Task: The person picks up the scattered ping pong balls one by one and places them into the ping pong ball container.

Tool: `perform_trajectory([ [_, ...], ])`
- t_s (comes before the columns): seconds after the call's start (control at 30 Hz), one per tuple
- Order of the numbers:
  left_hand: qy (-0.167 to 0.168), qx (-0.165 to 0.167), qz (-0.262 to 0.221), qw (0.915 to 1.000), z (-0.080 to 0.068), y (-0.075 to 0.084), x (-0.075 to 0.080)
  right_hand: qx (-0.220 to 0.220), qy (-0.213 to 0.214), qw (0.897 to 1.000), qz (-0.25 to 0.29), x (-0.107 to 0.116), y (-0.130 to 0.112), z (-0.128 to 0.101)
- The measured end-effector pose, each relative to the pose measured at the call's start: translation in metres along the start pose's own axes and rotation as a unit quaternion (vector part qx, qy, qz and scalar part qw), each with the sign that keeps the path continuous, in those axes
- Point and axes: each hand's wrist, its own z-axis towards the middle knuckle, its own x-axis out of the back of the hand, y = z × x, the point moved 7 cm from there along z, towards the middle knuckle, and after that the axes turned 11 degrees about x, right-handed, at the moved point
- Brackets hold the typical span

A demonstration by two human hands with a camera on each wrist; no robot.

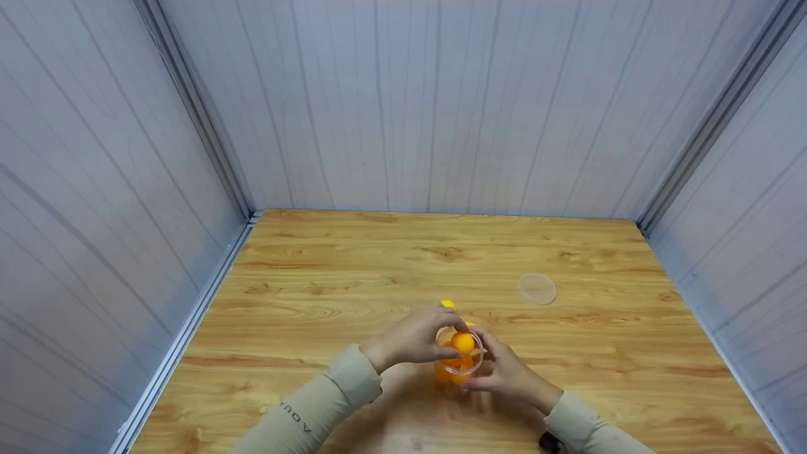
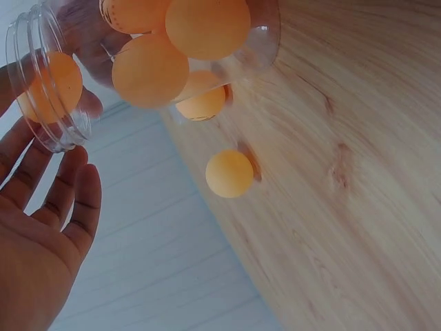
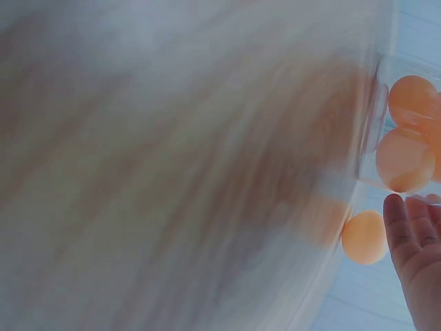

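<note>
A clear plastic jar [image 1: 477, 367] with a threaded neck holds several orange table tennis balls [image 2: 208, 27]. My right hand [image 1: 514, 377] grips the jar from its right side; its fingers [image 3: 398, 224] show beside the jar wall in the right wrist view. At the jar's mouth, my left hand [image 1: 416, 335] pinches one orange table tennis ball [image 1: 463, 342] between thumb and fingers. That ball sits within the neck ring in the left wrist view. Two loose balls lie on the table just beyond the jar, one farther off [image 2: 229, 174] and one close to it [image 2: 201, 105].
A clear round lid [image 1: 537, 288] lies flat on the wooden table [image 1: 302, 271], beyond and to the right of the jar. Pale panel walls [image 1: 403, 107] enclose the table at the back and both sides.
</note>
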Motion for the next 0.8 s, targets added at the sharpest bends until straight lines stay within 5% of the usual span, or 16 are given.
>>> perform_trajectory([
  [0.8,0.019,-0.013,0.011,0.9997,0.0013,0.0022,-0.0056,0.001,0.010,1.000,-0.017,0.0001,0.0022,0.0007],
])
